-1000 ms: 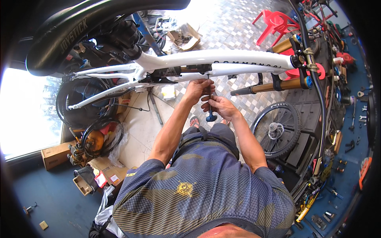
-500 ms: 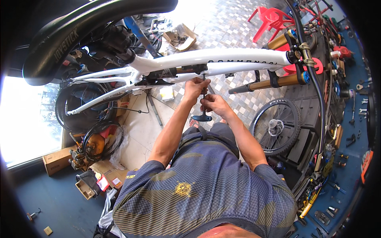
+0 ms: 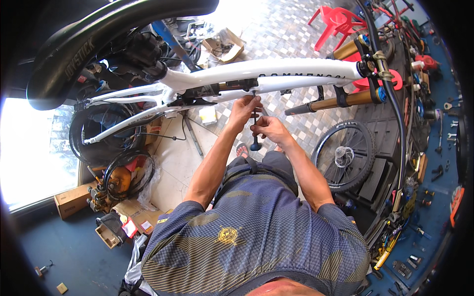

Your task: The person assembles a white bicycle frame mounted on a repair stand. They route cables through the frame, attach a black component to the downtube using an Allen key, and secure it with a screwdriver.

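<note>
A white bicycle frame (image 3: pixel 222 73) stretches across in front of me, with a dark rear shock (image 3: pixel 206 91) inside it. Just below its middle, my left hand (image 3: pixel 245 110) is closed round the upper shaft of a T-handle hex key, whose tip meets the frame near the shock's front end; the exact contact is hidden. My right hand (image 3: pixel 271 130) pinches the same shaft lower down, above the handle. The dark handle of the T-handle hex key (image 3: pixel 255 146) points toward me, seen nearly end-on.
A black saddle (image 3: pixel 118 37) looms at upper left, and the fork (image 3: pixel 345 100) and handlebar (image 3: pixel 395 113) stand at right. A wheel (image 3: pixel 344 157) leans beside a dark bench. Tools lie along the blue surface (image 3: pixel 434 197). Boxes (image 3: pixel 74 200) and tyres sit at left; red chairs (image 3: pixel 335 24) stand behind.
The hex key's handle has turned about its shaft, from lying sideways to pointing nearly end-on. Both hands stay almost where they were, and the frame looks still.
</note>
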`<state>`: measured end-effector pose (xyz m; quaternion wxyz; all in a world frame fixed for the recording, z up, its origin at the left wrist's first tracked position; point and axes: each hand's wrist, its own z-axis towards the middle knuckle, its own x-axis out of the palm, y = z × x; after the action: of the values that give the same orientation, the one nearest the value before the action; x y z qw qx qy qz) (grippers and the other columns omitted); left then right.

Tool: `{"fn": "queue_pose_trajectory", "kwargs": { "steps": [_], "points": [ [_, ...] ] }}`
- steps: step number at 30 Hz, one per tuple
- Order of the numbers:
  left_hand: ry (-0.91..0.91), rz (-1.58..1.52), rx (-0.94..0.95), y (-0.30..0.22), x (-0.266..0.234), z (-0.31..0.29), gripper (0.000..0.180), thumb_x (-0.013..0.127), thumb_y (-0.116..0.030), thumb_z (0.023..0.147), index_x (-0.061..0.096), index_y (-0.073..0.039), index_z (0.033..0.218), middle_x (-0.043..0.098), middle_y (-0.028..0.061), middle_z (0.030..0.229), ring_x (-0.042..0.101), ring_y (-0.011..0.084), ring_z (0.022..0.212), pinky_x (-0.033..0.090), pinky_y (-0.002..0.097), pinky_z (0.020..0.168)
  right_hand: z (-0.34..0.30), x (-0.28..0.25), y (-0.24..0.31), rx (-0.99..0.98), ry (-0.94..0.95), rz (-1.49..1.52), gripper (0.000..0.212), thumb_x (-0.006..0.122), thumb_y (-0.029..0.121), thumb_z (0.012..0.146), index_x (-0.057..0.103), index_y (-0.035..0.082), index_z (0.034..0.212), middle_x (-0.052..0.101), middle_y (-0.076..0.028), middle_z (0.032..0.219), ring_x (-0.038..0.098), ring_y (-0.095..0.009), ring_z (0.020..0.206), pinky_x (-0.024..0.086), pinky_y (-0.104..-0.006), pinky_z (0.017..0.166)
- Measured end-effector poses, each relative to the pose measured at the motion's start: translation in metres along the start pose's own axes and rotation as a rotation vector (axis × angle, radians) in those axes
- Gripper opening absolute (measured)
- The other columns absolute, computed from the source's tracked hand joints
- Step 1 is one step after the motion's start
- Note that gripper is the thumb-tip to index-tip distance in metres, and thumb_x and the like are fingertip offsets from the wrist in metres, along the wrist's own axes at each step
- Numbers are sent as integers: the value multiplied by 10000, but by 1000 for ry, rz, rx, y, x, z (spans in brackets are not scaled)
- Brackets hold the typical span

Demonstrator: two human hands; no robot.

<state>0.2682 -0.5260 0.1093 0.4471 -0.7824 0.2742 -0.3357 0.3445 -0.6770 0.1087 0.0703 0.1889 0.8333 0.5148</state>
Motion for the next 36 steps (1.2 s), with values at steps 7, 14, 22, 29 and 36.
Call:
{"fn": "queue_pose_trajectory", "kwargs": {
  "steps": [7, 14, 22, 29, 36],
  "points": [
    [-13, 18, -48, 9, -14, 12, 289, 736, -210, 940, 668, 43, 1063, 718, 120, 913, 675, 173, 737, 562, 285, 660, -6, 5, 2, -33, -104, -14, 421, 842, 375, 832, 610, 40, 940, 662, -39, 786, 656, -139, 714, 504, -274, 605],
    [111, -230, -102, 8, -13, 3, 335, 623, -235, 1017, 654, 57, 1179, 714, 113, 985, 683, 185, 845, 563, 311, 749, -8, -10, 2, -24, 258, 337, 369, 640, 351, 1005, 632, 20, 1170, 722, -107, 1060, 716, -187, 907, 561, -317, 807],
    [-61, 81, -9, 3, 0, 3, 304, 772, -223, 913, 669, 27, 1053, 699, 99, 904, 649, 152, 762, 545, 282, 654, 0, 1, 6, -45, -96, -79, 316, 841, 280, 844, 591, 89, 830, 678, -20, 708, 693, -116, 764, 450, -244, 621],
    [-7, -45, -65, 11, -12, 11, 250, 737, -197, 939, 687, 36, 1014, 708, 96, 859, 669, 169, 720, 556, 289, 652, -4, -4, 1, 38, 100, 266, 359, 709, 305, 963, 592, 34, 1168, 722, -72, 921, 720, -167, 883, 550, -304, 752],
    [82, -184, -104, 1, -7, -1, 311, 649, -241, 1000, 663, 16, 1175, 733, 108, 975, 710, 205, 852, 565, 317, 723, 1, -9, -9, -1, 172, 219, 284, 693, 236, 973, 647, 16, 1147, 747, -99, 995, 715, -156, 889, 559, -297, 798]
  ]
}}
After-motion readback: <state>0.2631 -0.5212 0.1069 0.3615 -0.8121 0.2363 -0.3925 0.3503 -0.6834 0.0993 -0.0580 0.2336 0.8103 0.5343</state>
